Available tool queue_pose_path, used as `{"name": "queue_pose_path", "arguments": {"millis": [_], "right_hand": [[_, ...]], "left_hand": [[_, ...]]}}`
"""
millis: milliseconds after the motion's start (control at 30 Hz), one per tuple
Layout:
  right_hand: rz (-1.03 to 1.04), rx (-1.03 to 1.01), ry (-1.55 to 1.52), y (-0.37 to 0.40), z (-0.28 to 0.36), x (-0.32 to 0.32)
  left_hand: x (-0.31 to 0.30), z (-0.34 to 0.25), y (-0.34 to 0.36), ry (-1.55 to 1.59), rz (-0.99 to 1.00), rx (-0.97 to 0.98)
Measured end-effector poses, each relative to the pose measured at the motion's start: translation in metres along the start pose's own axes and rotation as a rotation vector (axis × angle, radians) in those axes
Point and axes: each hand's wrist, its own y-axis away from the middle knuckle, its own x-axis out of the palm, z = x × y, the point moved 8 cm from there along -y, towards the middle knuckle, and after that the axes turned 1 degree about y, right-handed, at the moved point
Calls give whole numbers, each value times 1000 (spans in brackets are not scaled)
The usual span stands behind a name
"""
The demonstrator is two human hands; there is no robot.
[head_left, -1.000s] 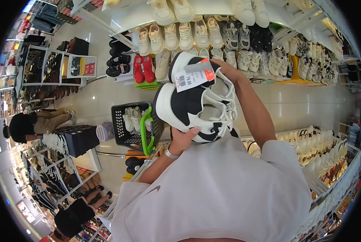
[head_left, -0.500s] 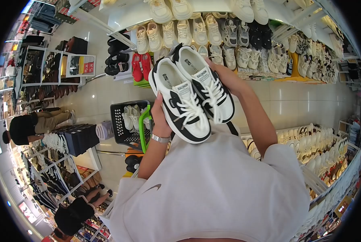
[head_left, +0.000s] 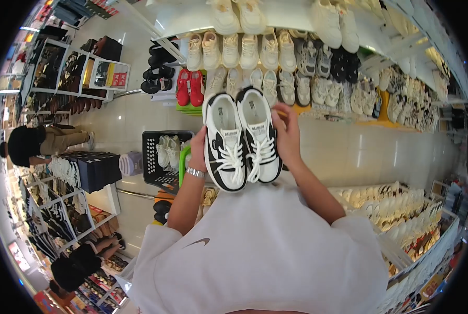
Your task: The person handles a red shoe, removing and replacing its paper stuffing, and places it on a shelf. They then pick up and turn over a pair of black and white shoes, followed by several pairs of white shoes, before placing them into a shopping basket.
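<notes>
Two sneakers [head_left: 231,138], undersides unseen, left hand [head_left: 198,150] part-hidden

The left forearm [head_left: 186,201] points between 12 and 1 o'clock; the left hand [head_left: 198,149], at 9, grips inward, fingertips hidden. The right forearm [head_left: 319,192] slants toward 11 o'clock; the right hand [head_left: 288,133], at 2, curls its upper fingers [head_left: 285,110] toward 10.

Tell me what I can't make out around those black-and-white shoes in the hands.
All in the head view:
Black-and-white shoes: undersides hidden, facing away from the camera.
Left hand: most fingers hidden behind a shoe.
Insole print: too small to read.
Green handle: partly covered by that hand.
</notes>
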Motion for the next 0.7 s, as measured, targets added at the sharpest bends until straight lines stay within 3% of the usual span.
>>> {"name": "queue_pose_path", "arguments": {"millis": [167, 233, 333, 400, 467, 700], "right_hand": [[-34, -44, -92, 5, -15, 10], [104, 260, -171, 4, -48, 20], [274, 386, -208, -1, -68, 34], [326, 367, -202, -5, -61, 47], [466, 294, 74, -9, -47, 67], [485, 164, 77, -95, -23, 130]], "left_hand": [[-41, 9, 9, 26, -215, -13], [-47, 9, 12, 49, -249, -41], [-59, 2, 9, 42, -225, -58], [-52, -8, 8, 84, -222, -32], [-55, -16, 4, 76, -259, -46], [-40, -99, -54, 16, -196, 59]]}}
